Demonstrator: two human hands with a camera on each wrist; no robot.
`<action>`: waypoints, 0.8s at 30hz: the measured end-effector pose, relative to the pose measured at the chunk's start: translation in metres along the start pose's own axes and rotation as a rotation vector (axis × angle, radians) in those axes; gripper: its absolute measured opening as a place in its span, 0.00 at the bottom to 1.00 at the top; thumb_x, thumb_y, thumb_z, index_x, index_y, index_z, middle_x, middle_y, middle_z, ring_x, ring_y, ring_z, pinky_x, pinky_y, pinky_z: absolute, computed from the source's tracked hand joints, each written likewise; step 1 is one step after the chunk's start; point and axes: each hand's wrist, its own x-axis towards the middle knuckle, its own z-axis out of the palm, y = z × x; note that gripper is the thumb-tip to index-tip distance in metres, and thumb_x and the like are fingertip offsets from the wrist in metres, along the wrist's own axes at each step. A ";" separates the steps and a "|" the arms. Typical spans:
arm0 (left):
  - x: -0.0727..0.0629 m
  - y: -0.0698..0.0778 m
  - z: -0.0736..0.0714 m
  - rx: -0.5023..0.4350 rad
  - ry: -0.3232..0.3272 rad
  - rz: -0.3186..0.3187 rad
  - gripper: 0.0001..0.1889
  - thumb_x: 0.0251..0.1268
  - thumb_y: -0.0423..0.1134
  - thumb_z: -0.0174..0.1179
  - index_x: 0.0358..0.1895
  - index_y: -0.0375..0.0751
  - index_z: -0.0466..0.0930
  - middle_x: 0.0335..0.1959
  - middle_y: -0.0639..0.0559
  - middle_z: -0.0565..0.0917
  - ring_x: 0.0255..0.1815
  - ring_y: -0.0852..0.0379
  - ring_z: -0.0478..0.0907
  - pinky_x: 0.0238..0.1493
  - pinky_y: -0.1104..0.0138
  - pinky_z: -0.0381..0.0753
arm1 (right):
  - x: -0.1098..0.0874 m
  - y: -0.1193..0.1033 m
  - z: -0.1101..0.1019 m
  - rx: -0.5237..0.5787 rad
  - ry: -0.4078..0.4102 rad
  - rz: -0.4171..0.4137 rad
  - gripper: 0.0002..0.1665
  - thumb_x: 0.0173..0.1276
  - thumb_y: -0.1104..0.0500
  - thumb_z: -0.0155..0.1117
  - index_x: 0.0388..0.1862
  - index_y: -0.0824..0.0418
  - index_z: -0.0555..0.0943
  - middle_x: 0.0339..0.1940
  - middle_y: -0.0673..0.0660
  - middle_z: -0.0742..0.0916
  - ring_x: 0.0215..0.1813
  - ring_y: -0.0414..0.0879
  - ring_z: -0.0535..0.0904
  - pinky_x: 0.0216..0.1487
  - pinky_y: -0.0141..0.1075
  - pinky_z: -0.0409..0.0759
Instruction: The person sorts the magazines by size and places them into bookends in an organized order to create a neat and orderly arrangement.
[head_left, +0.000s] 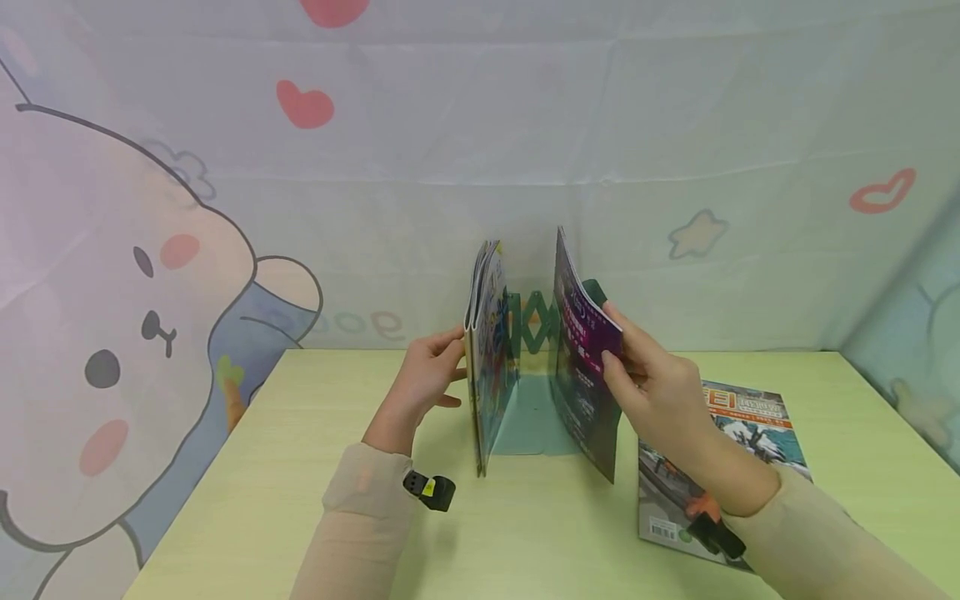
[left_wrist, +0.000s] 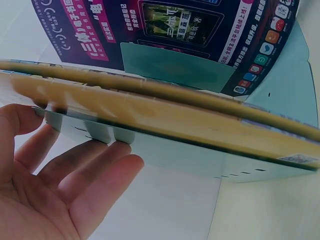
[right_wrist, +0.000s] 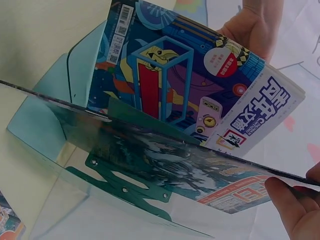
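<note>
A translucent green expandable bookend with a zigzag back stands on the table. Upright at its left side are magazines, the inner one showing a blue cartoon cover. My left hand is beside them, its fingertips against the outside of the bookend's left plate. With thumb and fingers, my right hand pinches the upper near edge of a dark purple-backed magazine. That magazine stands slightly bowed on the right, inside the right plate, apart from the left ones.
Another magazine lies flat on the pale table at the right, partly under my right forearm. A printed cloth with a cartoon animal and hearts hangs behind the table. Each wrist carries a small black device.
</note>
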 end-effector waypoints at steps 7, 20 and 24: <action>-0.001 0.000 0.000 0.003 0.003 0.007 0.24 0.73 0.49 0.44 0.70 0.53 0.63 0.73 0.49 0.62 0.62 0.42 0.74 0.47 0.42 0.78 | -0.003 -0.004 -0.003 0.028 -0.084 0.081 0.39 0.54 0.76 0.65 0.67 0.67 0.68 0.37 0.64 0.88 0.30 0.49 0.86 0.30 0.18 0.77; -0.001 0.002 0.000 0.003 0.003 0.007 0.24 0.73 0.49 0.44 0.70 0.53 0.63 0.72 0.49 0.62 0.62 0.43 0.74 0.46 0.43 0.79 | -0.005 -0.002 -0.003 0.069 -0.151 0.166 0.42 0.54 0.73 0.68 0.69 0.63 0.67 0.48 0.64 0.86 0.44 0.53 0.86 0.38 0.34 0.82; -0.001 0.002 0.000 -0.001 0.005 0.005 0.24 0.73 0.48 0.44 0.70 0.53 0.63 0.72 0.49 0.63 0.61 0.44 0.75 0.45 0.43 0.79 | -0.006 -0.001 -0.003 0.058 -0.154 0.160 0.39 0.53 0.73 0.69 0.66 0.65 0.70 0.49 0.63 0.86 0.45 0.53 0.85 0.40 0.32 0.81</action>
